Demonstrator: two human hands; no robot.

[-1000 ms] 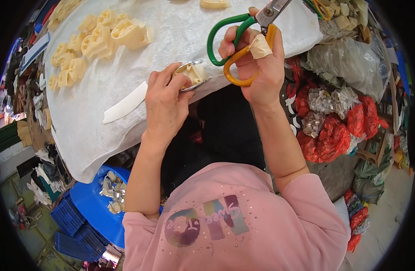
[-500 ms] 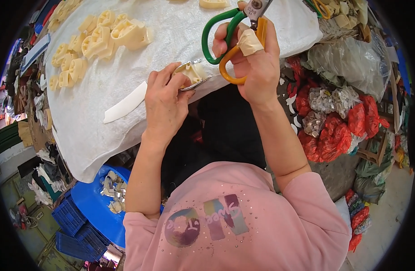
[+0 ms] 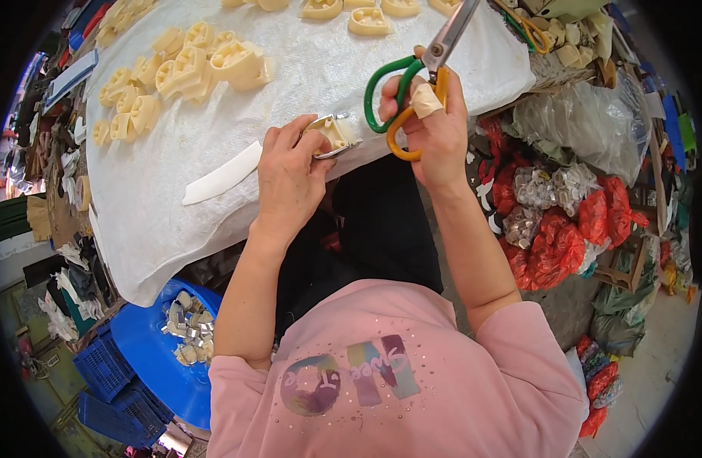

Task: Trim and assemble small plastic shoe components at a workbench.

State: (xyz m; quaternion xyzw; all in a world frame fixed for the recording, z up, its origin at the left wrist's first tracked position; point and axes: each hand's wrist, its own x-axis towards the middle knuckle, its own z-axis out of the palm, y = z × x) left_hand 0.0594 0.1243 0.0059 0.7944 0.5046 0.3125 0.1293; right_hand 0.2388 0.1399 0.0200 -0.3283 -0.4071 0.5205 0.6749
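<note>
A small cream moulded piece [image 3: 334, 134] with a metal edge is pinched in the fingers of the left hand [image 3: 290, 179] at the near edge of the white-covered table [image 3: 152, 221], just as it was a second ago. Scissors [image 3: 420, 84] with one green and one orange loop are gripped by the right hand [image 3: 435, 130], fingers closed through the loops and a bandage wrapped on one finger; the blades, pointing toward one o'clock, are now seen raised higher and further from the piece than in the earlier frames. A white strip [image 3: 223, 174] lies at nine o'clock of the left hand, with a heap of cream pieces [image 3: 183, 69] at eleven o'clock. Red bags [image 3: 565, 237] are piled at three o'clock.
</note>
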